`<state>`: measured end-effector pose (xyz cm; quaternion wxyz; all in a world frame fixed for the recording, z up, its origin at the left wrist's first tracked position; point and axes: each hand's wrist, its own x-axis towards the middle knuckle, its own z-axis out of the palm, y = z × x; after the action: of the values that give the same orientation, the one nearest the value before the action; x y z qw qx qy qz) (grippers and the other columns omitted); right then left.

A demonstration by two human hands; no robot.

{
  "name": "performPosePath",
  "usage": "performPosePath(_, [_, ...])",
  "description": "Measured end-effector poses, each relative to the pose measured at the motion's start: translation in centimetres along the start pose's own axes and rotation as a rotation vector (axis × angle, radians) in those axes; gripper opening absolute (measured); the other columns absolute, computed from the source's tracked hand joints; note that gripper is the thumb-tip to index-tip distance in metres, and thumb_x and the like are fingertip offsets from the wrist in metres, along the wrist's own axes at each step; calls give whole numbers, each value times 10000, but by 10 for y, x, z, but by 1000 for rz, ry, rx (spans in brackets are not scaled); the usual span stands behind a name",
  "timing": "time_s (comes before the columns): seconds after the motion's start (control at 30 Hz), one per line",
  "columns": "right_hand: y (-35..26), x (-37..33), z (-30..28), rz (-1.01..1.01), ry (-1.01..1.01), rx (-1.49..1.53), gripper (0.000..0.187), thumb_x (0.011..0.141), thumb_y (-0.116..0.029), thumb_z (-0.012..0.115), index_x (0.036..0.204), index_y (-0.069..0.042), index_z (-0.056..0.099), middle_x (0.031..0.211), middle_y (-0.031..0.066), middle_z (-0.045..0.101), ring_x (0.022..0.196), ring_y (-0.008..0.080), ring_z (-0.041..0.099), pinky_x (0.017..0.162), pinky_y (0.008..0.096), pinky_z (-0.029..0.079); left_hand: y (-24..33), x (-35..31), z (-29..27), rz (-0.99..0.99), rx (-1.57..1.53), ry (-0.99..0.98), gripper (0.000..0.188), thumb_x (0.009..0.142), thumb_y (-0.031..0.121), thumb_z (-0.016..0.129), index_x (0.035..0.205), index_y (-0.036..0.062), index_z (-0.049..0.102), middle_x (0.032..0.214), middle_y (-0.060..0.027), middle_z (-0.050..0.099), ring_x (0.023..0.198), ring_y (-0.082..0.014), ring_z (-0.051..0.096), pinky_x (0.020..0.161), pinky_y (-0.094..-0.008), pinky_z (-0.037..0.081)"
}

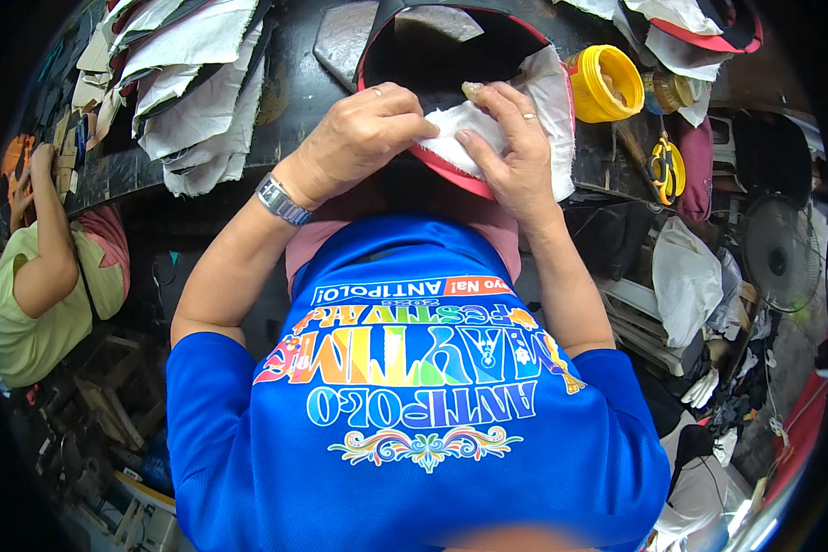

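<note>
The workpiece lies in front of you at the near edge of the dark table (290,103), between your two hands. It is a black piece (423,69), curved into a wide loop, with a smooth dark inner face and a red edge (453,174) along the side nearest your body. A white cloth (554,106) lines its near and right parts; the cloth is creased, and its right border is frayed and hangs past the table's edge.

Your left hand (366,127) comes in from the left, back upward, wrist bent inward above a metal watch (283,199). Its fingers are narrowed to a pinch on the left end of the white cloth; whether the black layer is caught too, you cannot tell from this view.

Your right hand (513,138) reaches up from the lower right, over the cloth. Its thumb and forefinger stand apart, the thumb bent toward the cloth. A yellowish patch shows at the forefinger's tip; its nature is unclear.

Just right of the workpiece, an open yellow jar (607,85) is tilted toward the right.
</note>
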<state>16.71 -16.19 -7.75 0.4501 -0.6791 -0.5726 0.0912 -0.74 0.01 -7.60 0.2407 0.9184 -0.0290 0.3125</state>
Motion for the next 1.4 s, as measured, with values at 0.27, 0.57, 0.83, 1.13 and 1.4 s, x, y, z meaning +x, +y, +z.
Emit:
performPosePath(0.27, [7,-5,2,-21,-71,149,381,812,-9,789,1182,-99,765,1324,191,581,1200,332,630,1031,393,512,0,-16,-4,15,52,3,267,763,-8,780,1021,57,753,924,-70,667,883,-246,686,776,-351,572])
performPosePath(0.57, [1,-13,6,-112,-94,-112,365,871,-104,781,1235,-105,760,1441,181,529,1260,333,593,1070,412,483,-1,-26,-7,114,97,92,271,761,63,762,1031,73,748,932,-44,649,948,-234,670,834,-369,554])
performPosePath(0.83, [-6,-14,8,-149,-120,-235,428,834,-154,799,1260,-162,757,1474,177,515,1320,357,522,1121,428,425,-4,-34,-4,96,108,118,287,740,76,783,1024,94,753,982,-54,626,970,-245,643,846,-370,546])
performPosePath(1.13, [-9,-17,17,-274,-142,-342,510,802,-328,817,1300,-249,737,1502,130,497,1343,344,458,1128,465,349,3,-37,-10,-126,80,343,248,718,57,875,942,116,785,1038,-44,608,905,-178,627,789,-309,525])
performPosePath(1.4, [-8,-21,25,-320,-171,-432,556,781,-370,822,1325,-363,705,1548,88,438,1348,335,421,1121,507,327,1,-25,-1,-458,6,376,274,839,93,834,1103,135,773,1177,-67,530,874,-126,634,706,-240,543])
